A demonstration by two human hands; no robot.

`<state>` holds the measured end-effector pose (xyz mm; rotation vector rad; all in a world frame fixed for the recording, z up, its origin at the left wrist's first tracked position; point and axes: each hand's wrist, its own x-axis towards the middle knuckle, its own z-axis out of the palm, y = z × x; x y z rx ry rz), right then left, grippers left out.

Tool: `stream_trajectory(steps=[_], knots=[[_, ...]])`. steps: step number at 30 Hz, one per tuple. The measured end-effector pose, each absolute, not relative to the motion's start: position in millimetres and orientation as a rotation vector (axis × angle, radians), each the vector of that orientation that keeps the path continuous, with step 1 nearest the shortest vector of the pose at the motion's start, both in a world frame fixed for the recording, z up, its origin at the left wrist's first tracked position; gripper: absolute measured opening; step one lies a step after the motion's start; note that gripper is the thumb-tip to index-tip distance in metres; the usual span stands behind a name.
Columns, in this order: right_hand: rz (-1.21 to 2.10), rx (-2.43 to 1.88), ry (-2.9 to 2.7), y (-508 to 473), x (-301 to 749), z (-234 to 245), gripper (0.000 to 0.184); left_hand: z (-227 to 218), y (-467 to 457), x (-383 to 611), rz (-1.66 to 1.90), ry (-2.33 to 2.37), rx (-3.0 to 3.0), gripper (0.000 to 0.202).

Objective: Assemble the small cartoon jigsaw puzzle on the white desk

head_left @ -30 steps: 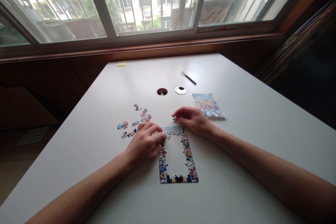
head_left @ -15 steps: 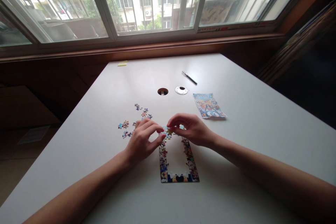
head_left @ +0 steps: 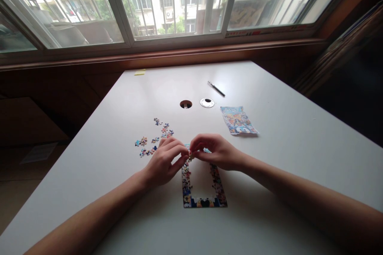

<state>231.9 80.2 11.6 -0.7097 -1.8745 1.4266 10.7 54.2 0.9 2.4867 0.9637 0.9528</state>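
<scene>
Delicately, a small puzzle piece (head_left: 191,157) is pinched between the thumb and fingers of a person's right hand (head_left: 216,150), just over the upper left part of a jigsaw puzzle (head_left: 205,203) on a white table (head_left: 269,211). So fine a grip probably suits the piece, leaving part of it uncovered. The left hand (head_left: 166,160) sits opposite, thumb and forefinger curled to a narrow gap beside the piece; whether they touch it cannot be told. Together the hands cover much of the puzzle's top, while its patterned sides and bottom edge surround a pale middle. The puzzle lies flat before the person, presumably so that both hands reach it equally. Loose pieces (head_left: 143,141) are scattered beyond the left hand, likely spread out so each can be seen. Past the right hand rests a printed picture sheet (head_left: 237,120), upright to the person, perhaps for easy viewing. Farther off lie a pen (head_left: 217,89) and a round metal cover (head_left: 206,104), the latter beside a hole (head_left: 186,104) in the tabletop.
</scene>
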Motion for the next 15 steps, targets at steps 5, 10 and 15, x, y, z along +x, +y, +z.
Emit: stream_trajectory(steps=[5,10,15], knots=[[1.587,-0.727,-1.732,82.7,231.6,13.8,0.013,-0.8,54.2,11.3,1.003,1.044,2.465,0.015],[1.657,-0.781,-1.681,84.6,232.5,13.3,0.017,2.3,53.1,10.8,1.048,1.080,2.460,0.018],[1.645,-0.777,-1.707,84.9,232.7,10.5,0.019,0.6,53.7,10.1,1.119,1.019,2.496,0.020]])
